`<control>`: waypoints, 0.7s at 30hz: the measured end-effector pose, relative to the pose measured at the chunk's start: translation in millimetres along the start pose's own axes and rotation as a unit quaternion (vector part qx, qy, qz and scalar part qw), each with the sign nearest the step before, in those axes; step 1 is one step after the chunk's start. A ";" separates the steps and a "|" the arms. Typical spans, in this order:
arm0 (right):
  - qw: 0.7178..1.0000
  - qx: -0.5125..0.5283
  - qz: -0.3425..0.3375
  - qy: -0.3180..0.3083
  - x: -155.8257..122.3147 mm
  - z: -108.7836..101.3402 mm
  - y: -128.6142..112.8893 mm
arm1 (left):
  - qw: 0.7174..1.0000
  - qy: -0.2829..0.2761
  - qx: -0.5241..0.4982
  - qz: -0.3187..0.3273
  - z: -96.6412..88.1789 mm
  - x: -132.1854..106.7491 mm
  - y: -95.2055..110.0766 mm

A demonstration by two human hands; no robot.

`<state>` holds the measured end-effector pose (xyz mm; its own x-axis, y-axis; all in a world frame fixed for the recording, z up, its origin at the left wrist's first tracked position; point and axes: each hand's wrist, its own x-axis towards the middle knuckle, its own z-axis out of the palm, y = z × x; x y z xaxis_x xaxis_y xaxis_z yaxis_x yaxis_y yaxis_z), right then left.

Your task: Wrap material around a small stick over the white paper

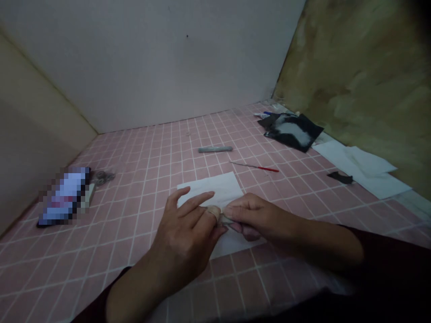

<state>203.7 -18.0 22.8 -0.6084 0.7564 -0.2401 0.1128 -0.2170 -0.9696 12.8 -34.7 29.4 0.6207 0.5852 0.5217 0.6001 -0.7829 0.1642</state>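
Observation:
My left hand (186, 233) rests over a white sheet of paper (220, 190) on the pink tiled surface, its fingers stretched out and a tan bandage strip (213, 211) wrapped around one finger. My right hand (251, 215) comes in from the right with its fingertips pinched on that bandage strip at the left finger. Both hands meet above the lower part of the paper. The paper's near edge is hidden under the hands.
A grey bar-shaped tool (215, 149) and a thin red-handled needle tool (256, 167) lie beyond the paper. A black bag (291, 130) and white sheets (363, 168) sit at the right by the wall. A phone (63, 195) and scissors (103, 177) lie at the left.

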 end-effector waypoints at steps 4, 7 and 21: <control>0.998 0.051 0.041 -0.022 1.0 -3.1 2.6 | 1.000 -0.005 0.012 0.009 1.2 0.2 -3.2; 0.980 -0.165 -0.112 0.029 -2.7 -12.7 -2.0 | 1.000 -0.016 -0.008 -0.019 -5.2 -2.0 -17.1; 0.838 -0.440 -0.322 0.010 11.7 -12.3 10.7 | 0.962 -0.168 -0.199 -0.077 -14.0 5.4 -25.1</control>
<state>207.5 -3.8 9.1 -0.7532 0.5542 0.3545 0.3078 0.7731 -0.5546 -6.0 -14.8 39.8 0.7082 0.6837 0.1764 0.4985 -0.6611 0.5607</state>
